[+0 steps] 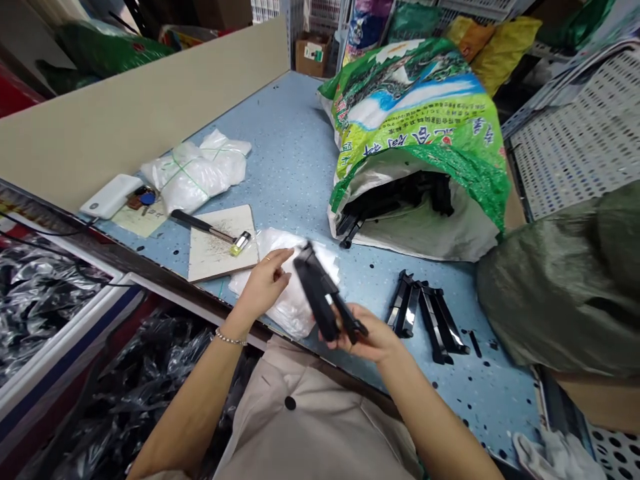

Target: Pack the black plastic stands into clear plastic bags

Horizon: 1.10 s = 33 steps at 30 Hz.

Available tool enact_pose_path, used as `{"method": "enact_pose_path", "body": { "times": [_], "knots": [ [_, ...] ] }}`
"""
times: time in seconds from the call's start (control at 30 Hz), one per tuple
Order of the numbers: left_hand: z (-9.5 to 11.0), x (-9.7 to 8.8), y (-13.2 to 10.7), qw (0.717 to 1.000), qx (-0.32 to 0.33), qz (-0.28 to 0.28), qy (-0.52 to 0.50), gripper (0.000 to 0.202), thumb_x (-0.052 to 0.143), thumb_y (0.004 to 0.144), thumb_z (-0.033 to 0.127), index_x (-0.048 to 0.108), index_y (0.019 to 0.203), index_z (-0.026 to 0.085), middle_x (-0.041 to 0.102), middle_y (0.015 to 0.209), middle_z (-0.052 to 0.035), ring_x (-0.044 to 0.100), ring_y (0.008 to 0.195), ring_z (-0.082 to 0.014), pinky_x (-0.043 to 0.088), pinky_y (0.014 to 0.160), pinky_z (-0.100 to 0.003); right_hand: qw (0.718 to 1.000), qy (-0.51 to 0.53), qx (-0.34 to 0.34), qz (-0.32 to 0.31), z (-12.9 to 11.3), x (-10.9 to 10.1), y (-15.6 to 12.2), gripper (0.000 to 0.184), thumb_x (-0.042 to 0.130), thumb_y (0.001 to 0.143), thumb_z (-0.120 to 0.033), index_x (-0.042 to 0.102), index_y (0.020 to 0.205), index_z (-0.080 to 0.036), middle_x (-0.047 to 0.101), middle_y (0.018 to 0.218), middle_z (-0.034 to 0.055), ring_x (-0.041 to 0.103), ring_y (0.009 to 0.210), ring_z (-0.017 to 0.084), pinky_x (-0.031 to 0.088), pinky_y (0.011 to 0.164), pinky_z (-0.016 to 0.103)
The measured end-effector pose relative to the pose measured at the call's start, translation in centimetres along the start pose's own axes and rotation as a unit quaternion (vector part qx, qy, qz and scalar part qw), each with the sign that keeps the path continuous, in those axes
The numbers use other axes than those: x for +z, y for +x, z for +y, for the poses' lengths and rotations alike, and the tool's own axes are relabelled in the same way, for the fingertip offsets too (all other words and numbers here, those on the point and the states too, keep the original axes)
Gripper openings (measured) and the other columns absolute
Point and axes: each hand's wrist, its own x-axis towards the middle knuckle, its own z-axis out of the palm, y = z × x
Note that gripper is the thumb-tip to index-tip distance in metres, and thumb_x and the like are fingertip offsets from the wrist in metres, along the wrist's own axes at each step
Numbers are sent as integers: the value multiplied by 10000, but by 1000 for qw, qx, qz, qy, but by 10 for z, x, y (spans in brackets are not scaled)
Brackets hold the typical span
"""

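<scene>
Right hand point(369, 337): fingers curled closed around a black plastic part point(320, 297), held above the blue speckled counter point(295, 147). Left hand point(260, 288): fingers extended and open, gripping nothing, over a clear plastic bag point(296, 313). Further black plastic parts point(425, 315) lie grouped on the counter, right of the hands.

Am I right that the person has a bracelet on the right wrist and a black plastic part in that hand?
No: the bracelet is on the left wrist, as the head view shows. The right hand holds the black plastic part.
</scene>
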Motion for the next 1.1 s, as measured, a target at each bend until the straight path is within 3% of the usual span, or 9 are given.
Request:
{"method": "enact_pose_path", "body": {
  "times": [0.17,0.33,0.43,0.57,0.63,0.77,0.87,0.93,1.1],
  "knots": [
    [15,-11,-15,997,43,-70,9,629,414,847,56,374,1449,235,411,1488,-110,538,1235,-222,464,1043,-422,993,103,53,-7,22,-13,14,350,802,689,-285,630,927,-93,698,912,113,652,704,103,526,603,149],
    [58,-11,-48,965,133,-226,16,618,389,894,74,320,1475,273,389,1517,-60,398,1376,-192,400,1113,-378,993,-78,-60,68,17,14,28,267,780,698,-321,644,824,-130,660,747,25,614,658,116,509,619,219],
    [76,-22,-65,971,127,-199,31,474,472,911,174,485,1374,274,567,1362,-60,561,1225,-189,486,1028,-336,962,-222,-129,92,17,41,18,193,739,727,-293,661,834,-152,643,745,-9,600,712,127,496,685,251],
    [65,-82,-100,980,65,-160,103,394,578,872,337,581,1260,400,683,1198,40,662,1075,-187,534,938,-270,932,-343,-91,76,-2,47,-22,391,646,818,-365,621,1171,-201,685,1006,40,636,895,176,497,814,316],
    [36,-119,-121,977,-13,-145,157,378,624,809,418,621,1185,452,708,1151,82,684,1042,-209,559,883,-263,855,-482,-71,179,-21,31,-49,404,578,865,-405,597,1216,-205,685,1027,63,642,913,201,487,812,331],
    [-52,-152,-151,924,-217,-168,264,236,581,718,373,739,877,298,774,912,-14,724,892,-308,579,803,-388,557,-696,55,450,-47,-17,-90,482,476,907,-482,550,1239,-141,669,1068,152,653,914,300,459,738,378],
    [-86,-137,-144,886,-291,-153,326,184,544,625,303,690,706,225,761,747,-72,718,789,-363,563,720,-446,482,-725,156,466,-46,-42,-100,528,424,918,-521,551,1203,-94,684,999,191,662,891,341,438,686,368],
    [-74,-112,-123,910,-276,-106,290,210,537,679,348,679,761,216,758,798,-85,710,795,-329,548,726,-405,498,-724,174,443,-41,-50,-99,501,432,913,-507,572,1158,-93,694,934,179,667,858,329,426,664,345],
    [18,-7,-43,984,-122,10,127,245,494,844,414,611,862,200,679,850,-56,640,745,-195,514,708,-303,589,-681,94,425,-33,-59,-91,366,510,845,-343,599,1123,-122,687,852,109,646,790,247,411,660,301]
  ]
}}
